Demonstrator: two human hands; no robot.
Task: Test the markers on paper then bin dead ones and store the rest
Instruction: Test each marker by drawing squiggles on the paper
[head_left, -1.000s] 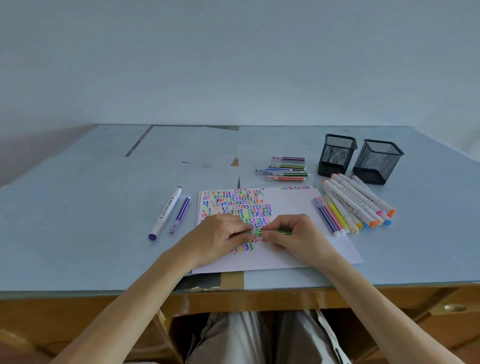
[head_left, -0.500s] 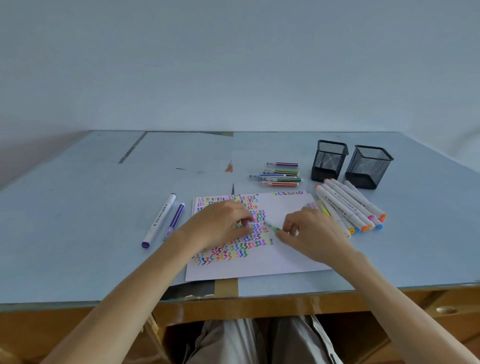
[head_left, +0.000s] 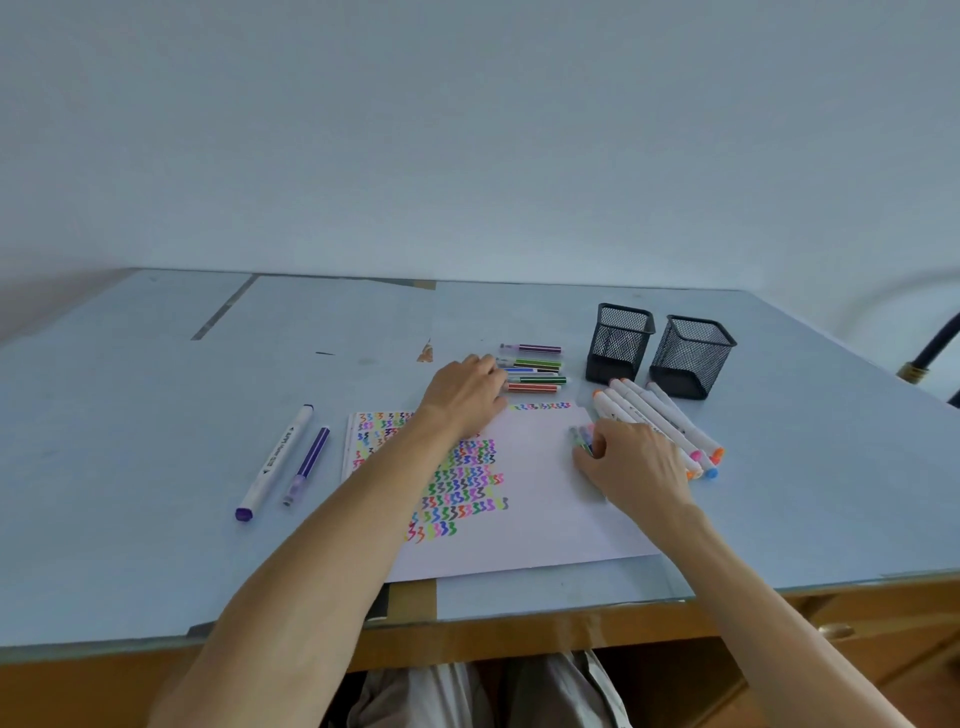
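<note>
Paper (head_left: 545, 499) near the tabletop's (head_left: 156, 415) front edge is half full of squiggles, so we judge testing well along; both mesh cups (head_left: 618, 343) toward the far right corner look empty, nothing stored. Left hand (head_left: 465, 392) reaches the thin markers (head_left: 535, 371) beyond the paper, fingers loosely curled; grasp unclear. Right hand (head_left: 631, 465) grips a marker bundle (head_left: 584, 439) at the paper's right edge, count hidden. No bin visible.

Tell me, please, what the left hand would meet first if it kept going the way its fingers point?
Probably the cluster of thin striped markers beyond the paper: the left hand points at their near ends, and its fingertips look about there already.
</note>
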